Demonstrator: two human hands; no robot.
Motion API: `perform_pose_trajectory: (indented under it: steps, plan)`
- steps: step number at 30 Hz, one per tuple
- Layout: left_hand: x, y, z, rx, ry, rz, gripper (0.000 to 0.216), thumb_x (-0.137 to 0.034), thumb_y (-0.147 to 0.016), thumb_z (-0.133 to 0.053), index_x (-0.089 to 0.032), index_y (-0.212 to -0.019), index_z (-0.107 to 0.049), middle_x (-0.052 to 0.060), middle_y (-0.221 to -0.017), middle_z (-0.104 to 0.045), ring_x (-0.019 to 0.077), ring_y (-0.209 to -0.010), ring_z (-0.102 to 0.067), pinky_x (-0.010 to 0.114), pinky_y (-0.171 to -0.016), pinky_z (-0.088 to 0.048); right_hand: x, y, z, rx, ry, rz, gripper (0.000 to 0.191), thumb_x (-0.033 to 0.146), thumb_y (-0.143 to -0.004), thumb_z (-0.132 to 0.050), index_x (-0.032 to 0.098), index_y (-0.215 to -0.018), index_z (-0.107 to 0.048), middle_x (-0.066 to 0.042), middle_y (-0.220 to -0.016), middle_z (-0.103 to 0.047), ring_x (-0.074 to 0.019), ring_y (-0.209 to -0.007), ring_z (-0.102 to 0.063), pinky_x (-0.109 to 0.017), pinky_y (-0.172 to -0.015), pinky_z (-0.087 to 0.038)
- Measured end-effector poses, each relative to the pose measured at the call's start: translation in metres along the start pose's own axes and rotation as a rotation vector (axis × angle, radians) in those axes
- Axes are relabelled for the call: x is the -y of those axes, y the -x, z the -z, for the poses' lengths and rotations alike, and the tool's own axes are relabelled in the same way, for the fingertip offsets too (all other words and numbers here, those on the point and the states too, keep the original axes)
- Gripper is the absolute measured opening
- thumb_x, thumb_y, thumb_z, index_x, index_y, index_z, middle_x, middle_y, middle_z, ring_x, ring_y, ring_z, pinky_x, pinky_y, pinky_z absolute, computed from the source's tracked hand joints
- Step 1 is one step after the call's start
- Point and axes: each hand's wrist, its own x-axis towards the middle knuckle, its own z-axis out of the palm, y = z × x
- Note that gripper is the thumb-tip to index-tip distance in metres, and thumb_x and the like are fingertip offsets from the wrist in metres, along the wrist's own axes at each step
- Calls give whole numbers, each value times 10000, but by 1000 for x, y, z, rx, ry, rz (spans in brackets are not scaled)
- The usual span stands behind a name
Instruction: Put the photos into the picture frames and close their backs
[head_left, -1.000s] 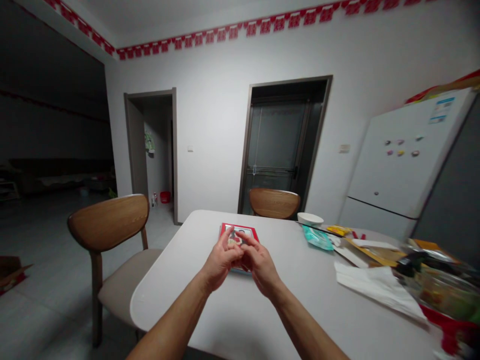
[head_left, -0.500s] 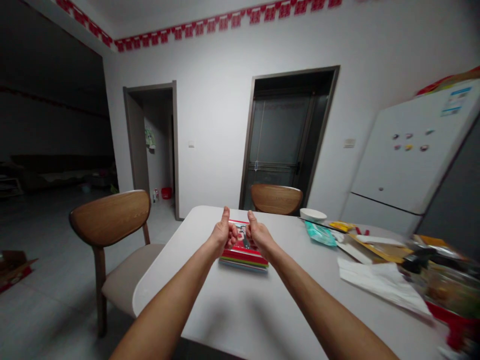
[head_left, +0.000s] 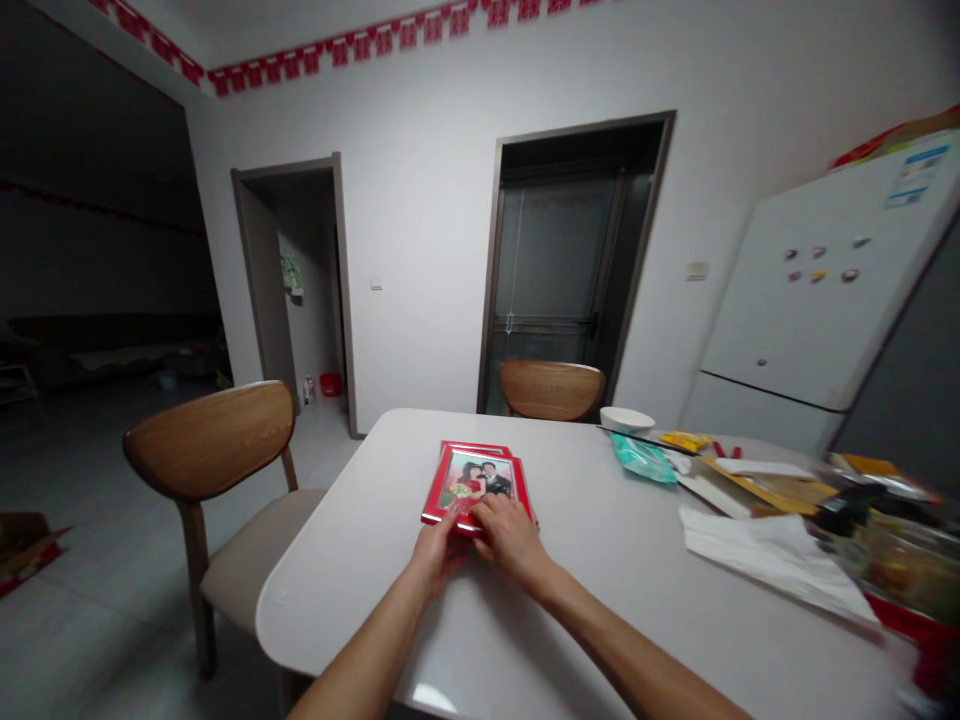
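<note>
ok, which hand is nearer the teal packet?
Right. The right hand touches the red picture frame, left of the teal packet; the left hand, at the frame's near edge, is farther left.

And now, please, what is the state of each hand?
Left hand: thumb on the near edge of the red picture frame; grip cannot be told.
Right hand: bent fingers at the same edge; grip cannot be told either.
</note>
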Motion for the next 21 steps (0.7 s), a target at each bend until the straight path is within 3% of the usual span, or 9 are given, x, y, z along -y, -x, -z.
perform_pose_trajectory:
  steps: [4, 9, 11, 15, 18, 21]
  plan:
    - [2, 22, -14, -40, 90, -181, 353, -398, -661, -575, -132, -890, -543, 46, -797, -632, 161, -708, -594, 241, -619, -452, 7, 26, 11, -54, -176, 1, 223, 288, -687, -527, 192, -885, -565, -69, -1000, -539, -204, -943, -462, -340, -828, -347]
    - [-7, 75, -25, -8, 8, -320, 302, -268, -627, -610, -117, -889, -600, 58, -815, -649, 208, -774, -588, 268, -681, -454, 10, 47, 35, -243, -836, -377, 512, 451, -702, -470, 198, -1146, -452, -92, -1198, -467, -229, -1093, -418, -396, -907, -329]
    - [-10, 99, -24, 68, -203, -454, 302, -204, -663, -561, -139, -956, -592, 64, -886, -642, 216, -830, -576, 290, -743, -444, 16, 57, 47, -243, -1077, -499, 557, 485, -714, -445, 231, -1206, -382, -71, -1239, -438, -222, -1107, -416, -374, -861, -381]
    - [1, 133, -9, 282, -807, -961, 520, -151, -655, -512, -159, -1171, -440, 119, -1144, -522, 262, -993, -502, 384, -862, -390, 32, 85, 63, -183, -1490, -579, 542, 523, -726, -391, 228, -1180, -404, -75, -1136, -538, -234, -992, -521, -364, -730, -461]
    - [20, 144, 6, 339, -1139, -1252, 487, -189, -673, -527, -138, -1151, -449, 162, -1123, -531, 278, -900, -536, 395, -752, -457, 35, 106, 60, -120, -1568, -671, 495, 502, -667, -462, 155, -1009, -551, -109, -912, -644, -263, -818, -599, -378, -656, -481]
    - [40, 146, 15, 273, -1340, -1374, 325, -184, -765, -481, -186, -1090, -490, 114, -1036, -598, 209, -753, -565, 297, -614, -490, 30, 118, 47, -25, -1533, -744, 394, 442, -603, -540, 147, -854, -610, -97, -772, -670, -264, -714, -619, -380, -625, -483]
